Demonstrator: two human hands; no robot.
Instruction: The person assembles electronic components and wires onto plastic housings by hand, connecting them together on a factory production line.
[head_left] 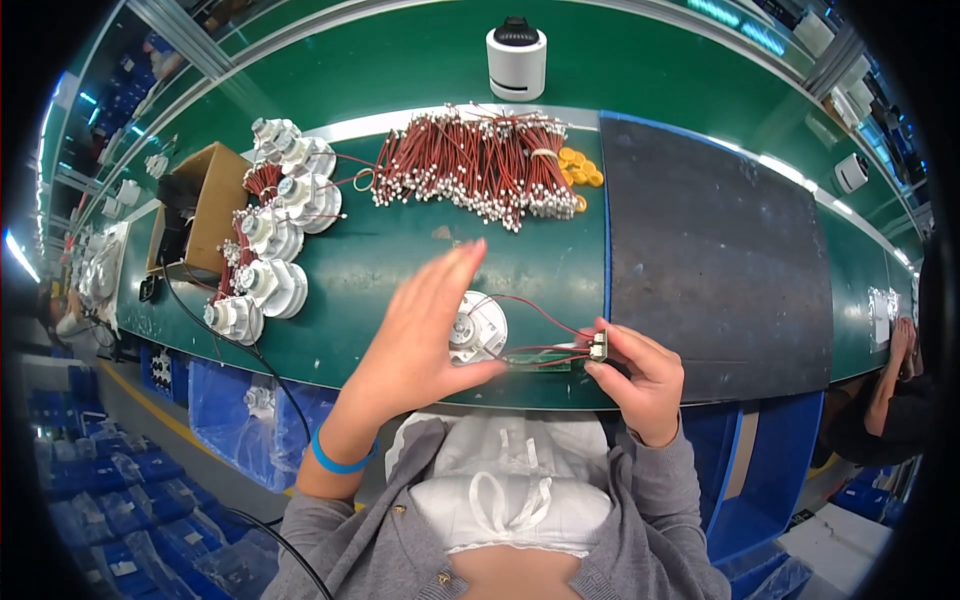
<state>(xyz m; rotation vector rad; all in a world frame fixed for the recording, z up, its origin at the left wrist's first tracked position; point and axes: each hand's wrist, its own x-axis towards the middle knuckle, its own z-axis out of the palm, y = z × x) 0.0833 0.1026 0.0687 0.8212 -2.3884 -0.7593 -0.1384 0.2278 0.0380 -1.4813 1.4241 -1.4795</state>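
My right hand (642, 380) pinches a small circuit board (598, 346) with white connectors between thumb and fingertips. Red and dark wires (540, 352) run from it to a round white plastic housing (482, 322) with a grey centre, which lies near the table's front edge. Beside that housing, my left hand (420, 330) is open, fingers stretched out and thumb apart, partly covering its left side. Whether the palm touches the housing I cannot tell. A blue band (342, 456) circles my left wrist.
Bundles of red wires (470, 165) with white plugs lie at the back, beside yellow discs (580, 168). Several white housings (272, 286) stand on the left next to a cardboard box (212, 208). A black mat (715, 260) covers the right; another person's hand (902, 345) shows beyond.
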